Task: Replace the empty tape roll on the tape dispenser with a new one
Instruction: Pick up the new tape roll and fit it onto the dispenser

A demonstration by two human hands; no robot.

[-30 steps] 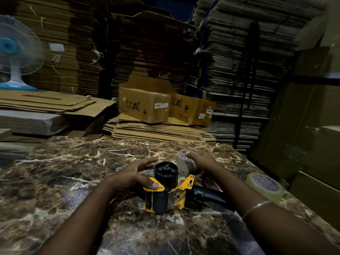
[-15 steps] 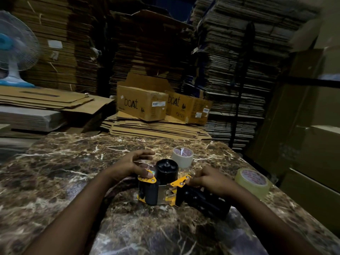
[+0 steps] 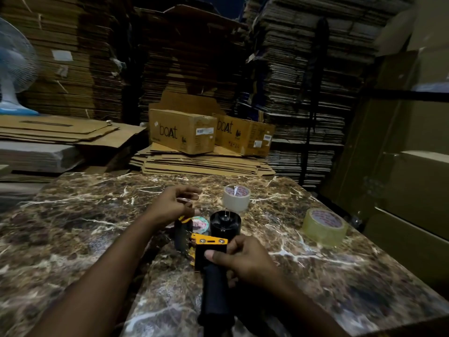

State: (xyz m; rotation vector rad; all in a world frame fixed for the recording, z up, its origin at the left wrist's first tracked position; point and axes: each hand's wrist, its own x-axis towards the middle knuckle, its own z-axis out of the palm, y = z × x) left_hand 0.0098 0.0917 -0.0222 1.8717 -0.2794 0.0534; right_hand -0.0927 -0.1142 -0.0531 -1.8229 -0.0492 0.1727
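Note:
The black and yellow tape dispenser lies on the marble table with its black handle pointing toward me. Its black spool hub stands bare, with no roll on it. My right hand grips the dispenser where the handle meets the yellow frame. My left hand hovers just above the dispenser's front end, fingers curled and apart, holding nothing I can make out. A whitish, nearly empty tape roll stands just behind the hub. A fuller clear tape roll lies flat to the right.
Two "boat" cardboard boxes sit on flattened cartons beyond the table's far edge. Tall stacks of cardboard fill the background. A white fan stands at the far left. Large boxes line the right side.
My right hand left the whitish roll standing on the table and came back to grip the handle. The dispenser has turned so the handle points at me. My left hand lifted off its front.

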